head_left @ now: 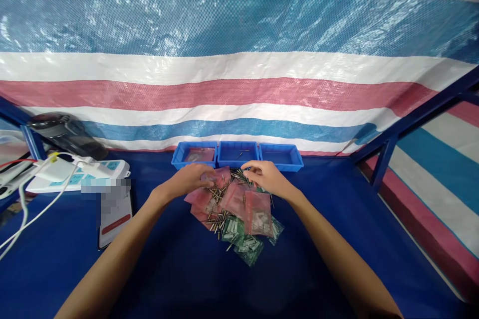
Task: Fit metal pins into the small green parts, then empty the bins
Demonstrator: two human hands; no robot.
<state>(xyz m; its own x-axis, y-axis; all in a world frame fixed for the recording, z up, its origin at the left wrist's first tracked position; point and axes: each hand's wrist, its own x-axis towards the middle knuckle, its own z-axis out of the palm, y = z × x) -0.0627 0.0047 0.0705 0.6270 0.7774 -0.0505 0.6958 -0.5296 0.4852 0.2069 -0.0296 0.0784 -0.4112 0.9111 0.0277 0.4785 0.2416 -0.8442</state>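
My left hand [192, 178] is at the left side of a heap on the blue table, thumb and fingers apart, close to a pink zip bag [221, 174]. On the heap's far right side is my right hand [266, 176], its fingers curved over loose thin metal pins [239, 174] with a gap to the thumb. No held item shows in either hand. More metal pins [219, 219] lie among several pink bags, one of them a pink bag of pale pieces [259, 214] in front. Green-tinted bags [250, 248] with white pieces lie at the near edge.
Behind the heap stand three blue trays: a left tray [175, 162] holding a pink bag, a middle tray [238, 162] with a few pins, and a right tray [281, 164]. At left are a phone [116, 214], power strip [108, 169], cables and dark bottle [71, 134].
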